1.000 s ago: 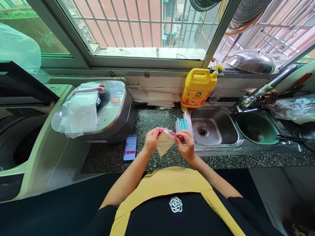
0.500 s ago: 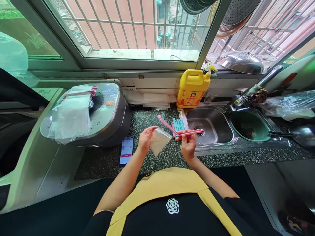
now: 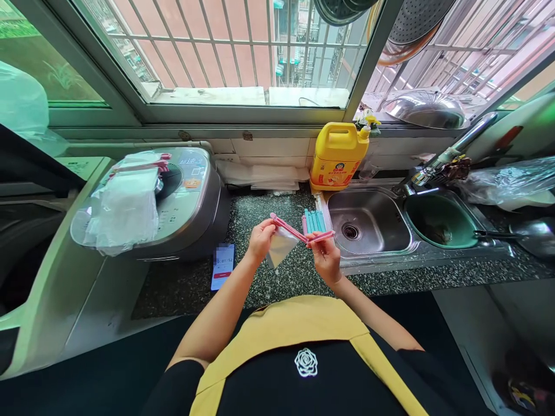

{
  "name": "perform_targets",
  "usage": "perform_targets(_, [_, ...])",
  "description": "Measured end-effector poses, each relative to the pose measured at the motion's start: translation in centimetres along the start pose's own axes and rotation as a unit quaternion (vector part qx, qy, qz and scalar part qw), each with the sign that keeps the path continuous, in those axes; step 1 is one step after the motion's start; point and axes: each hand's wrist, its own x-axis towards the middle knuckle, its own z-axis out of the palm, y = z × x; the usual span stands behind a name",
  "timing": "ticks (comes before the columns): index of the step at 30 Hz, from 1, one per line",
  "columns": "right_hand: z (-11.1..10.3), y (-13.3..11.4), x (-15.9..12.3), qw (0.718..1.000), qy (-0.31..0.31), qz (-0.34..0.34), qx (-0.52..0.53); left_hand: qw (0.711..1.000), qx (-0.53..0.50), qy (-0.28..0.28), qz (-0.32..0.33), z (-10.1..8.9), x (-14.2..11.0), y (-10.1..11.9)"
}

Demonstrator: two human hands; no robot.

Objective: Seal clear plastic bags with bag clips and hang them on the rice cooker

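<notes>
Left hand (image 3: 262, 240): fingers nearly closed, thumb and forefinger pinching the upper left corner of a small translucent, cream-tinted plastic bag (image 3: 281, 248). Right hand (image 3: 326, 257): fingers curled, grasping a slim pink plastic hinged clip (image 3: 321, 237) near its hinge and along one arm. Clip stands spread in a wide V; the other arm runs along the bag's top edge to the left hand. Bag and clip are held above the dark speckled stone counter (image 3: 281, 292), near its front edge, left of the sink.

Hard to make out: the left hand's fingertips, partly behind bag and clip; whether they also touch the clip arm. Part of the phone screen is blurred out. The black-and-grey opening at far left is cut off by the frame.

Counts: one bag and one spread clip in the hands. Beside the sink's left rim, a bundle of flat teal plastic strips (image 3: 315, 221), several, overlapping too closely to number, pink at its left side. One pale-screened phone (image 3: 223, 267) at the counter's front edge, toward its left end. One yellow plastic jug (image 3: 339, 156) at the back edge.
</notes>
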Motion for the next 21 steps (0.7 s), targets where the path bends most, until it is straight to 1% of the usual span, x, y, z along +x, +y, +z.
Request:
perform_targets(2, [-0.3, -0.3, 0.3, 0.995, -0.03, -0.031, -0.087, 0.999, 0.021, -0.038, 0.032, 0.2, -0.5, 0.4])
perform_targets(5, [-0.6, -1.2, 1.0, 0.97, -0.087, -0.077, -0.211, 0.989, 0.093, -0.085, 0.074, 0.5, -1.3, 0.9])
perform_targets(7, [-0.6, -1.7, 1.4, 0.951, -0.114, -0.095, -0.27, 0.983, 0.129, -0.099, 0.08, 0.8, -1.7, 1.1])
perform_targets(8, [-0.6, -2.0, 1.5, 0.943, -0.119, -0.102, -0.293, 0.983, 0.136, -0.094, 0.081, 0.9, -1.9, 1.1])
perform_targets(10, [-0.4, -2.3, 1.7, 0.93, -0.117, -0.114, -0.33, 0.985, 0.128, -0.08, 0.086, 1.2, -2.1, 1.2])
perform_targets(12, [-0.3, -2.5, 1.8, 0.919, -0.111, -0.121, -0.359, 0.987, 0.109, -0.077, 0.089, 1.3, -2.2, 1.2])
perform_targets(16, [-0.1, -2.6, 1.9, 0.902, -0.11, -0.13, -0.396, 0.986, 0.096, -0.109, 0.086, 1.0, -2.5, 1.2])
perform_targets(18, [0.0, -2.8, 2.1, 0.897, -0.107, -0.135, -0.408, 0.982, 0.115, -0.117, 0.096, 0.9, -2.6, 1.2])
perform_targets(21, [0.1, -3.2, 2.5, 0.891, -0.112, -0.134, -0.42, 0.971, 0.172, -0.107, 0.129, 1.0, -2.8, 1.2])
